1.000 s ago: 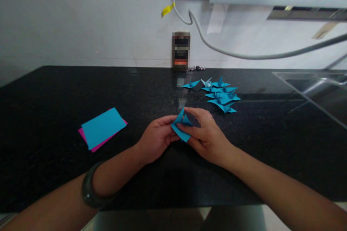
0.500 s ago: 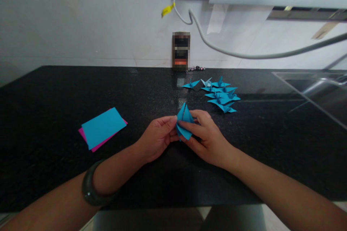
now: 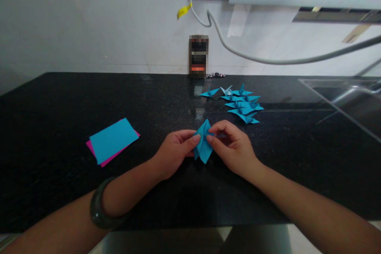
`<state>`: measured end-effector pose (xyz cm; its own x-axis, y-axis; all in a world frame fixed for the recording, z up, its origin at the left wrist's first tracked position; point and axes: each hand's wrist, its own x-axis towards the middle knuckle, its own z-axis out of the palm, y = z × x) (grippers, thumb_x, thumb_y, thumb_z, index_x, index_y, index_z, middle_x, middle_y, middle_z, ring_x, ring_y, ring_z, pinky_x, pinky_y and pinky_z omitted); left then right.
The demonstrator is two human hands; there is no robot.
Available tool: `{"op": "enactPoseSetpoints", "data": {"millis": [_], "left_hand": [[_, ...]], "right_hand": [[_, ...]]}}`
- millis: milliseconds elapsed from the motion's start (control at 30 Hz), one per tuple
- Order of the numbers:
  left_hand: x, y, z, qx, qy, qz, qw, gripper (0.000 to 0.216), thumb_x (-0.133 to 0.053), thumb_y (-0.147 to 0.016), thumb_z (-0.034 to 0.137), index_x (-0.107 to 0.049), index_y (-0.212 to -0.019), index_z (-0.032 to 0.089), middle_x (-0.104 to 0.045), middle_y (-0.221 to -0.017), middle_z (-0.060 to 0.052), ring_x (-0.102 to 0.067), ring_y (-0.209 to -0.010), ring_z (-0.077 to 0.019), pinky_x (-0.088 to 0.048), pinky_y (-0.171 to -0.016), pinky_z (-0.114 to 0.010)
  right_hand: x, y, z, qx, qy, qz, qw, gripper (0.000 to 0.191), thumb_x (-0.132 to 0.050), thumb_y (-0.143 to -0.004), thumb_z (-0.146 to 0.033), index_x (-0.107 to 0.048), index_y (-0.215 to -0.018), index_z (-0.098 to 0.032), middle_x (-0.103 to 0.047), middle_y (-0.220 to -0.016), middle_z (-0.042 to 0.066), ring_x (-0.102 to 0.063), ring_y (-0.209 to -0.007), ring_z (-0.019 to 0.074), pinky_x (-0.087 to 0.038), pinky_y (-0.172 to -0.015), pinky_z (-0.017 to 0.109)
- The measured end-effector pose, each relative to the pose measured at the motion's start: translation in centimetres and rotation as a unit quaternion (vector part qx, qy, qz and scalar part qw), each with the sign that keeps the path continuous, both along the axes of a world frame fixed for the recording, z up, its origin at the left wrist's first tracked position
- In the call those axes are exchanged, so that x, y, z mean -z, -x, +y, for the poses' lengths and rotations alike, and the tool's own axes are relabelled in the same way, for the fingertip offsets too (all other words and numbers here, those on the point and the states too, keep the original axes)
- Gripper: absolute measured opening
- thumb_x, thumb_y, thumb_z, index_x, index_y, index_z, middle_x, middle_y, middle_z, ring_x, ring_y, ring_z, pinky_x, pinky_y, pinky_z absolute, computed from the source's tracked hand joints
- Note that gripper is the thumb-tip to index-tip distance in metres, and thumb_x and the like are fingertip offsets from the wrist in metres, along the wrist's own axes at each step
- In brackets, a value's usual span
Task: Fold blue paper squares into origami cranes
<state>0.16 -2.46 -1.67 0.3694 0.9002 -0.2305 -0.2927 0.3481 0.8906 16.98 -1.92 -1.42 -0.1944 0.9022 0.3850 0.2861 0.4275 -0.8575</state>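
Observation:
A partly folded piece of blue origami paper (image 3: 204,151) is held between my two hands, over the dark counter. My left hand (image 3: 175,149) pinches its left side, thumb on the front face and fingers behind. On the right edge, my right hand (image 3: 233,145) grips the paper between thumb and index finger. Several folded paper cranes (image 3: 244,107), mostly blue and one paler, sit together beyond my right hand. To the left lies a stack of flat paper sheets (image 3: 113,141), blue on top with pink showing underneath.
The black countertop (image 3: 59,107) meets a white wall at the back. A phone-like object (image 3: 199,56), its face pixelated, leans there beside a beaded strand (image 3: 216,75). A grey cable (image 3: 268,62) hangs from a power socket. A metal sink (image 3: 351,99) is at the right.
The blue paper has been turned and lowered slightly. My right fingers have moved from across its front to a pinch at its right edge; my left thumb now presses its front.

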Motion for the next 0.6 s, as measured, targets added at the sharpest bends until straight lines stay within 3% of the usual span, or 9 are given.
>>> {"op": "enactPoseSetpoints", "data": {"millis": [267,433,600], "left_hand": [[-0.53,-0.22,-0.13,-0.013,-0.004,0.087,0.996,0.018,-0.07,-0.069,0.028,-0.068,-0.079,0.014,-0.067,-0.066,-0.001,-0.058,-0.058,-0.0108,-0.046,-0.06,-0.024],[-0.67,-0.18,-0.14,-0.028,-0.01,0.108,0.994,0.018,-0.066,-0.073,0.03,-0.068,-0.081,0.013,-0.069,-0.07,-0.003,-0.061,-0.062,-0.013,-0.048,-0.063,-0.026],[0.01,-0.18,0.4,-0.067,-0.019,0.08,0.994,0.023,-0.063,-0.076,0.033,-0.064,-0.092,0.017,-0.069,-0.074,-0.002,-0.063,-0.066,-0.0146,-0.05,-0.066,-0.03]], "right_hand": [[0.21,0.71,0.27,-0.02,0.142,0.127,0.982,0.018,-0.064,-0.072,-0.028,-0.048,-0.076,-0.02,-0.045,-0.055,-0.007,-0.044,-0.046,0.0072,-0.038,-0.042,0.019],[-0.11,0.6,0.47,-0.061,0.229,0.202,0.95,0.023,-0.063,-0.073,-0.036,-0.051,-0.084,-0.019,-0.055,-0.061,-0.005,-0.054,-0.051,0.0084,-0.048,-0.05,0.023],[0.22,0.65,0.71,-0.091,0.264,0.225,0.934,0.034,-0.072,-0.064,-0.028,-0.055,-0.092,-0.017,-0.057,-0.07,-0.004,-0.057,-0.058,0.0068,-0.052,-0.06,0.022]]}}
